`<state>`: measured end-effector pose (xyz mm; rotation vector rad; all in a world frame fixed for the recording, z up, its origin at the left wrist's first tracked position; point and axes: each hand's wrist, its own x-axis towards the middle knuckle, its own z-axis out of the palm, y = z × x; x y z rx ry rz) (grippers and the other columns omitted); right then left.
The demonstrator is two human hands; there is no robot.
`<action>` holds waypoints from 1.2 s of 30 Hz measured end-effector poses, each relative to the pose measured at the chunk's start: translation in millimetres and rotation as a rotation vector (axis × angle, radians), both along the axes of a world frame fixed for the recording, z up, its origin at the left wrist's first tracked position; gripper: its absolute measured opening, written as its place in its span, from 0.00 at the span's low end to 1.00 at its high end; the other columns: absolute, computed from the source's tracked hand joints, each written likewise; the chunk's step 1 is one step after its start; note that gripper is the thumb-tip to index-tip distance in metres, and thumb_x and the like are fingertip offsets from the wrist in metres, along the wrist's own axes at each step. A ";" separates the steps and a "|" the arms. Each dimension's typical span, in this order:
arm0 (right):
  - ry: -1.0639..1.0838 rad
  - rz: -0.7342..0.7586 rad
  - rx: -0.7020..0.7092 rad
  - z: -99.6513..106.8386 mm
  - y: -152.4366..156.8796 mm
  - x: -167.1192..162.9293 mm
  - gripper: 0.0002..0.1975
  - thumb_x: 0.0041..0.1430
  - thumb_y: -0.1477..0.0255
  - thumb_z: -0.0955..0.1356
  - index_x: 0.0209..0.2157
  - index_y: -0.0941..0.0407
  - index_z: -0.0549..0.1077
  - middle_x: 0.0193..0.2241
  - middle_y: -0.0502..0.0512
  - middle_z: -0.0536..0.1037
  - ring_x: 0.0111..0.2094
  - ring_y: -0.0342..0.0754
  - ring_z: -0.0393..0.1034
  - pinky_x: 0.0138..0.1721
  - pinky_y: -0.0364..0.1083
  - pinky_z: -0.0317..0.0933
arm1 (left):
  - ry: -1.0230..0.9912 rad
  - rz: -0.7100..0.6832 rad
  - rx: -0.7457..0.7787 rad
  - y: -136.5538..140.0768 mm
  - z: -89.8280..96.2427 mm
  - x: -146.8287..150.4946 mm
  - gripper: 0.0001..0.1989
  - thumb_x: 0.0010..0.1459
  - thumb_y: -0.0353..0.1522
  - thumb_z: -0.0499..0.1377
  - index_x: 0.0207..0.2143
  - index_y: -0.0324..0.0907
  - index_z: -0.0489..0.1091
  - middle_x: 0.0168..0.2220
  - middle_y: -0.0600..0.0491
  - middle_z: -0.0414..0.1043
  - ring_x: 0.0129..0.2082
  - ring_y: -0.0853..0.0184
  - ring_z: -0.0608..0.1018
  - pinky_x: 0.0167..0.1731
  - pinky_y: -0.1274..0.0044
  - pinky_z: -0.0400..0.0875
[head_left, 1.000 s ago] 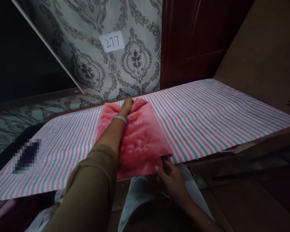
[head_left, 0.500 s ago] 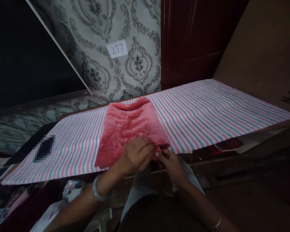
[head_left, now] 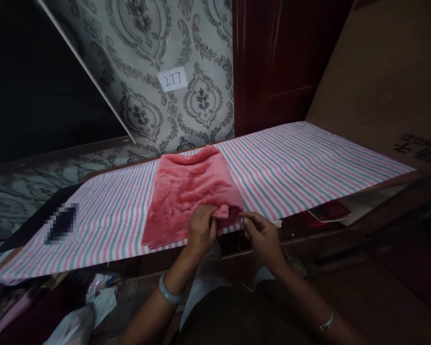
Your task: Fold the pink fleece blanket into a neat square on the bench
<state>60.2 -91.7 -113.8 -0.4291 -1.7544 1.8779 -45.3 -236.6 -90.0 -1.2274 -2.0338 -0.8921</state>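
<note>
A pink plush cloth (head_left: pixel 187 191) lies wrinkled across the middle of a striped cloth (head_left: pixel 283 163) in pink, grey and white. My left hand (head_left: pixel 202 227) is closed on the near edge of the plush cloth, where a small folded bit sticks up beside the fingertips. Just right of the plush cloth's near right corner, my right hand (head_left: pixel 265 239) has thumb and forefinger pinched together. What it pinches, if anything, is too small to make out.
A dark screen-like panel (head_left: pixel 39 86) stands at the left before patterned wallpaper (head_left: pixel 201 96) bearing a paper marked 277 (head_left: pixel 172 79). A cardboard box (head_left: pixel 384 81) rises at the right. Heaped clothes and bags (head_left: pixel 72 306) lie below at the left.
My hands have moved apart: the left slid slightly left and lifted the cloth's edge fold, while the right drew off to the right of the corner. The view shifted slightly.
</note>
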 end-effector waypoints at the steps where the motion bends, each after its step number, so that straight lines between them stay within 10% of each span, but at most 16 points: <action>1: 0.001 -0.013 0.139 -2.2 1.3 1.7 0.18 0.60 0.59 0.66 0.42 0.57 0.78 0.26 0.52 0.76 0.23 0.44 0.66 0.25 0.43 0.60 | -0.009 0.003 0.015 0.2 -0.4 0.6 0.13 0.60 0.22 0.51 0.43 0.44 0.68 0.37 0.50 0.76 0.39 0.64 0.78 0.41 0.70 0.72; 6: -0.214 0.075 0.896 -2.6 2.8 -2.5 0.22 0.64 0.73 0.61 0.58 0.55 0.71 0.42 0.61 0.80 0.38 0.53 0.76 0.39 0.48 0.65 | -0.043 0.024 0.028 1.8 -2.4 3.1 0.11 0.61 0.24 0.52 0.42 0.44 0.69 0.37 0.50 0.77 0.39 0.64 0.78 0.41 0.70 0.72; 10: -0.488 0.129 1.185 5.1 4.3 -12.0 0.21 0.67 0.75 0.60 0.58 0.54 0.70 0.38 0.61 0.81 0.35 0.54 0.77 0.33 0.46 0.62 | -0.016 0.040 0.001 2.0 -1.1 5.2 0.11 0.62 0.25 0.52 0.42 0.43 0.70 0.37 0.50 0.77 0.38 0.64 0.78 0.41 0.70 0.72; 27: -0.567 0.225 1.249 7.4 0.2 -27.5 0.16 0.68 0.74 0.59 0.50 0.56 0.74 0.34 0.60 0.82 0.36 0.51 0.77 0.33 0.43 0.58 | -0.021 -0.013 0.069 -1.0 22.5 -6.5 0.07 0.63 0.25 0.54 0.39 0.40 0.72 0.36 0.51 0.78 0.36 0.66 0.79 0.38 0.74 0.73; 36: -0.235 0.068 1.265 -39.8 7.4 -23.5 0.15 0.65 0.74 0.61 0.37 0.58 0.79 0.23 0.59 0.78 0.25 0.48 0.73 0.27 0.43 0.51 | 0.227 0.053 -0.051 9.1 -25.5 17.6 0.12 0.62 0.24 0.52 0.43 0.41 0.73 0.38 0.46 0.79 0.39 0.63 0.79 0.42 0.70 0.73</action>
